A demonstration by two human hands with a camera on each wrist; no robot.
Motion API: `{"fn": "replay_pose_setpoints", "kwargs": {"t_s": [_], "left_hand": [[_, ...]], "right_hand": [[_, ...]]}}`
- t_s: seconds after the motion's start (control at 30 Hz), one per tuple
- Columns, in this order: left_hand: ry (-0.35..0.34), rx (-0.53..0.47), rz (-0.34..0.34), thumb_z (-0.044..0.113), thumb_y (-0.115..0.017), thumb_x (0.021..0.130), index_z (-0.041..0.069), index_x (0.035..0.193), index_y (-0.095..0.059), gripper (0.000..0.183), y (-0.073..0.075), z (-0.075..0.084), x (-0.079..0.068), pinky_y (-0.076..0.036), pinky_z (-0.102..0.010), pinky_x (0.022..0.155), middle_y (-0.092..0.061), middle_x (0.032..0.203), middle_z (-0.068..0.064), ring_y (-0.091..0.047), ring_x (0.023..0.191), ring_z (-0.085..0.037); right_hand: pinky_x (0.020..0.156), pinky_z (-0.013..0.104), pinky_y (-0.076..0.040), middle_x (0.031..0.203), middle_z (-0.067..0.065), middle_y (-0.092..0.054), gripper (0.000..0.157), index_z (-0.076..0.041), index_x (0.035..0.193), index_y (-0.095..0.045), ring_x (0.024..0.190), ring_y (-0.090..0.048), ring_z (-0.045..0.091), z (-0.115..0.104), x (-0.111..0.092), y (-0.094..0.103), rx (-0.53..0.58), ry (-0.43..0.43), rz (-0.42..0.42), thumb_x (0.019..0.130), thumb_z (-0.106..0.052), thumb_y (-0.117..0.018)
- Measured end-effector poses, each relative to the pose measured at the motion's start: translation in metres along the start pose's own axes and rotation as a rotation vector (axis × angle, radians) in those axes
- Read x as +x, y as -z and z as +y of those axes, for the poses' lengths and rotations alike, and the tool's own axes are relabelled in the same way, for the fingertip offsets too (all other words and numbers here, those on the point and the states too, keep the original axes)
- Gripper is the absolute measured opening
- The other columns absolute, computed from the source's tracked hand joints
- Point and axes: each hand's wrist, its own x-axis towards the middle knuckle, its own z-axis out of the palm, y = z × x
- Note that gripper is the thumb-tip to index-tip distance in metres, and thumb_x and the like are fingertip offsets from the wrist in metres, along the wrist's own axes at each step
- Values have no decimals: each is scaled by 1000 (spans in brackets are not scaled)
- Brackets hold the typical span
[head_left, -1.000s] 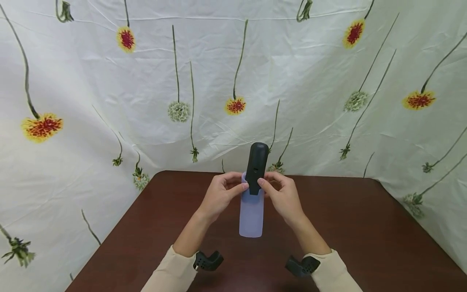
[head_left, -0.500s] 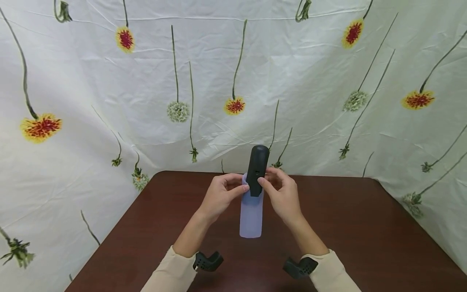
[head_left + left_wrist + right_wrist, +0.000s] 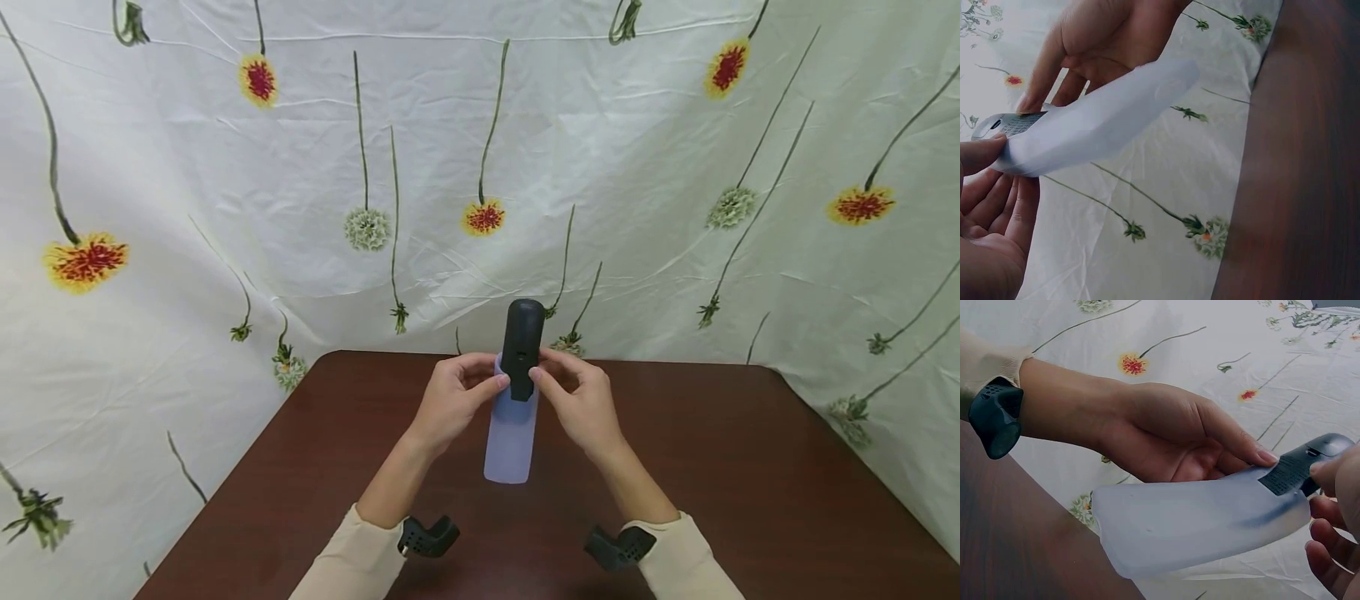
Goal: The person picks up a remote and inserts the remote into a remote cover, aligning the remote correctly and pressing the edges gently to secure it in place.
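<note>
Above the table, a black remote control stands nearly upright, its lower end inside a translucent lavender silicone cover. Most of the cover hangs below the remote and tilts a little. My left hand pinches the left edge near the cover's mouth, thumb in front and fingers behind. On the opposite edge my right hand pinches the same way, its thumb on the remote. A printed label on the remote shows at the cover's mouth in the right wrist view. The fingers behind are partly hidden in the head view.
A dark brown wooden table lies under the hands. White cloth printed with flowers hangs behind it and along both sides. Each wrist wears a black camera mount over a cream sleeve.
The remote's top has dipped slightly and shifted left after a brief lean right. The cover's lower end has swung a little to the left. Both hands keep their grip, almost in place.
</note>
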Motion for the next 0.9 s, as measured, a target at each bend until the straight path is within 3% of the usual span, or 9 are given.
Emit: {"fn": "replay_pose_setpoints", "kwargs": {"t_s": [0.23,0.47,0.6,0.7,0.9], "left_hand": [[2,-35,65,-2,-71,97,-9,121,-70,25,-2,1,1,-57,-31,81,-74,106,-17,-71,94,-22],[18,-3,44,1,-71,97,-7,119,-71,24,-3,-2,1,-57,-31,77,-73,104,-16,-70,91,-23],[14,52,47,0,-71,97,-6,118,-71,22,-5,-2,0,-57,-31,78,-73,104,-14,-69,93,-24],[3,108,49,-2,-71,96,-6,118,-71,22,-6,-1,-1,-57,-31,78,-72,103,-13,-69,94,-24],[-5,166,59,-2,-71,96,-5,117,-70,22,-9,-3,1,-58,-31,79,-72,102,-13,-70,93,-24]], "right_hand": [[68,30,-55,96,6,-75,26,-2,113,-78,82,-68,20,-2,0,6,-39,-9,-49,91,-15,-82],[59,28,-52,98,7,-77,13,-2,102,-82,81,-71,20,-4,1,13,-103,-36,-133,90,-7,-82],[55,29,-50,90,6,-76,8,-1,100,-81,71,-68,20,-4,0,11,-148,-38,-151,93,-3,-77],[53,30,-48,82,4,-72,6,-2,98,-80,65,-62,17,-4,-1,7,-182,-32,-100,94,-2,-76],[58,28,-49,87,4,-75,7,-1,98,-80,70,-64,16,-2,-2,-5,-157,36,103,95,-5,-76]]}}
